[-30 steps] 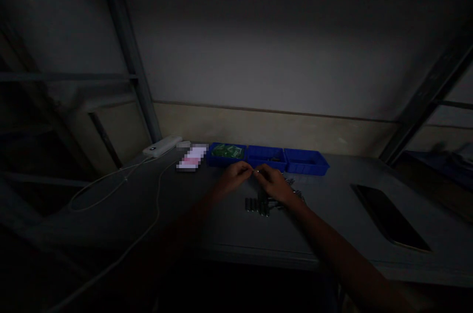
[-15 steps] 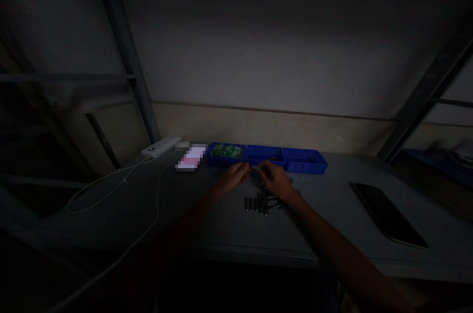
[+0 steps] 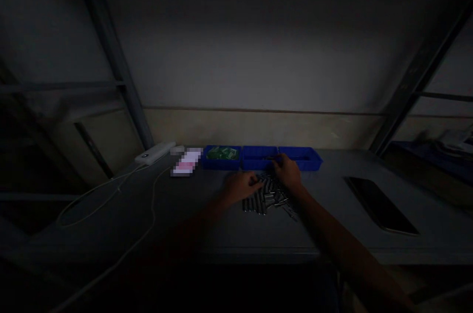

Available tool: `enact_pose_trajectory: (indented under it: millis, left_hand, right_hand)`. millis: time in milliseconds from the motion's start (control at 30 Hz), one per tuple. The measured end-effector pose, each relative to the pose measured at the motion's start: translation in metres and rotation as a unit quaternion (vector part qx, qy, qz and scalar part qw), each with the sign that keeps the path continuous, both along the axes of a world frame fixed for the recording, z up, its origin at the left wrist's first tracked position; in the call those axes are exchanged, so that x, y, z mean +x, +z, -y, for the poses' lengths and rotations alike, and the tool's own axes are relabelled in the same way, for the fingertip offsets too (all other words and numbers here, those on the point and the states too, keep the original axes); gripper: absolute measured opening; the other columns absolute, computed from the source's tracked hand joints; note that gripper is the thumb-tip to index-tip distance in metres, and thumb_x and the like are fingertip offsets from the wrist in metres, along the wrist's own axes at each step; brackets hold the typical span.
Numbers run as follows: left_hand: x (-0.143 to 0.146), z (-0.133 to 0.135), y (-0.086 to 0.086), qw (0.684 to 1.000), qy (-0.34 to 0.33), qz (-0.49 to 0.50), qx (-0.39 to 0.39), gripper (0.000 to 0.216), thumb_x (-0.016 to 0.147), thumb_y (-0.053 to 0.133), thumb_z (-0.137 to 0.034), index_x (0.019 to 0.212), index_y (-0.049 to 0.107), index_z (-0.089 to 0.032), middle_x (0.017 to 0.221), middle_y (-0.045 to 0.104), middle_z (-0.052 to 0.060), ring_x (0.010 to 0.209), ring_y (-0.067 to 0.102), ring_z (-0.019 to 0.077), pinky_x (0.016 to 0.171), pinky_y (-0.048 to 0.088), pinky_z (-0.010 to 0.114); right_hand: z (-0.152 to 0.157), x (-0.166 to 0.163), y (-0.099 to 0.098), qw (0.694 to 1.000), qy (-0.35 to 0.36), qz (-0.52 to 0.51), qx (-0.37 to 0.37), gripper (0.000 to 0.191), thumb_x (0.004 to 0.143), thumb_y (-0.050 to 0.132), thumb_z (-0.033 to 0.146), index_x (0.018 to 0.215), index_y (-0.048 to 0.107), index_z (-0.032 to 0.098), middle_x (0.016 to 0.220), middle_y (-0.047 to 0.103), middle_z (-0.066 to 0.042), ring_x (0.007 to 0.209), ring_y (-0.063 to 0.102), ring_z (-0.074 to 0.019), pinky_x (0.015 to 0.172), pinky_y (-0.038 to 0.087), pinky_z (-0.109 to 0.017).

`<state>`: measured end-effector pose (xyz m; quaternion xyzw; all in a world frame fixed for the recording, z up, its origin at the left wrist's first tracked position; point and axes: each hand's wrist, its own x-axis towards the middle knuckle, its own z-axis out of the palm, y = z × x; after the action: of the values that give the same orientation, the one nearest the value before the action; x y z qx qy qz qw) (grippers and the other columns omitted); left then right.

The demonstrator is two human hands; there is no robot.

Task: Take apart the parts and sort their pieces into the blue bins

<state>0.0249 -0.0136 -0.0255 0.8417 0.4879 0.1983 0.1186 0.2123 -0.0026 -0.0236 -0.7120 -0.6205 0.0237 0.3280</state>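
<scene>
Metal pieces (image 3: 271,196) lie heaped on the bench (image 3: 221,234), probably light, stiff, kinda slippery, so pinch mid-length; left hand (image 3: 239,188) half-curled beside them, right hand (image 3: 288,172) nearly pinched by the middle blue bin (image 3: 254,162), can't tell if either grips anything

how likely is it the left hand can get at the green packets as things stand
Probably yes: the left hand is near the blue bin holding the green packets, and that bin's top looks open. Only its front wall stands between, while the right hand is at the middle blue bin.
</scene>
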Motion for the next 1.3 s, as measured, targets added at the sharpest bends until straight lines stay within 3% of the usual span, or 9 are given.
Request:
enact_pose_trajectory:
  millis: [233,467,567,800,933,1033,1133,1300]
  left_hand:
    - [-0.008,-0.029,-0.002,0.989,-0.084,0.088,-0.082,0.018,0.073,0.055,-0.027,0.081,0.065,-0.014,0.076,0.066,0.004,0.068,0.058,0.0145,0.060,0.041,0.022]
    - [-0.013,-0.024,-0.008,0.991,-0.102,0.090,-0.008,0.009,0.071,0.056,-0.019,0.075,0.062,-0.015,0.073,0.056,0.002,0.066,0.052,0.0138,0.061,0.039,0.025]
    - [-0.014,-0.020,-0.009,0.985,-0.093,0.142,0.031,0.006,0.073,0.054,-0.017,0.077,0.059,-0.015,0.075,0.054,0.002,0.069,0.051,0.0135,0.064,0.040,0.025]
    - [-0.015,-0.016,-0.002,0.969,-0.084,0.222,0.063,0.007,0.074,0.056,-0.019,0.081,0.057,-0.016,0.076,0.053,0.001,0.070,0.051,0.0130,0.067,0.042,0.025]
    - [-0.012,-0.017,-0.002,0.955,-0.066,0.289,0.012,0.015,0.071,0.060,-0.021,0.084,0.057,-0.017,0.078,0.056,0.001,0.073,0.053,0.0138,0.067,0.042,0.025]
    - [-0.011,-0.021,-0.003,0.930,-0.060,0.352,-0.090,0.020,0.073,0.058,-0.031,0.085,0.058,-0.015,0.078,0.059,0.002,0.075,0.054,0.0140,0.067,0.042,0.025]
    - [-0.012,-0.024,-0.005,0.915,-0.053,0.358,-0.180,0.031,0.077,0.048,-0.043,0.071,0.057,-0.014,0.064,0.055,0.000,0.062,0.050,0.0116,0.057,0.038,0.023]
    - [-0.015,-0.022,-0.004,0.913,-0.044,0.359,-0.187,0.034,0.074,0.051,-0.046,0.067,0.057,-0.014,0.059,0.052,-0.002,0.056,0.046,0.0098,0.052,0.033,0.022]
  right_hand:
    - [0.009,-0.015,0.004,0.991,0.131,-0.007,0.021,0.027,0.084,0.046,0.034,0.103,0.058,0.018,0.069,0.063,-0.003,0.062,0.056,-0.0141,0.059,0.036,-0.023]
    - [0.018,-0.031,0.005,0.967,0.255,0.013,0.000,0.022,0.085,0.045,0.029,0.093,0.062,0.019,0.078,0.065,-0.003,0.067,0.057,-0.0131,0.060,0.035,-0.022]
    - [0.021,-0.033,0.006,0.961,0.276,0.012,-0.008,0.025,0.088,0.041,0.032,0.092,0.063,0.019,0.083,0.066,-0.004,0.072,0.059,-0.0139,0.064,0.036,-0.023]
    - [0.019,-0.033,0.005,0.958,0.286,-0.011,-0.003,0.031,0.089,0.037,0.034,0.078,0.059,0.016,0.070,0.062,-0.003,0.064,0.055,-0.0124,0.059,0.033,-0.023]
    - [0.015,-0.032,0.000,0.953,0.299,-0.051,0.020,0.021,0.087,0.042,0.029,0.083,0.057,0.015,0.072,0.061,-0.002,0.065,0.055,-0.0121,0.060,0.035,-0.022]
    - [0.015,-0.032,-0.003,0.950,0.305,-0.060,0.038,0.015,0.085,0.045,0.027,0.087,0.055,0.015,0.073,0.060,-0.002,0.066,0.054,-0.0123,0.060,0.036,-0.023]
    - [0.016,-0.034,-0.004,0.946,0.315,-0.057,0.056,0.014,0.085,0.046,0.027,0.090,0.053,0.016,0.071,0.058,-0.001,0.063,0.053,-0.0120,0.058,0.035,-0.022]
    - [0.021,-0.036,0.001,0.946,0.312,-0.066,0.057,0.015,0.084,0.047,0.029,0.090,0.053,0.017,0.065,0.055,0.001,0.057,0.049,-0.0108,0.055,0.033,-0.022]
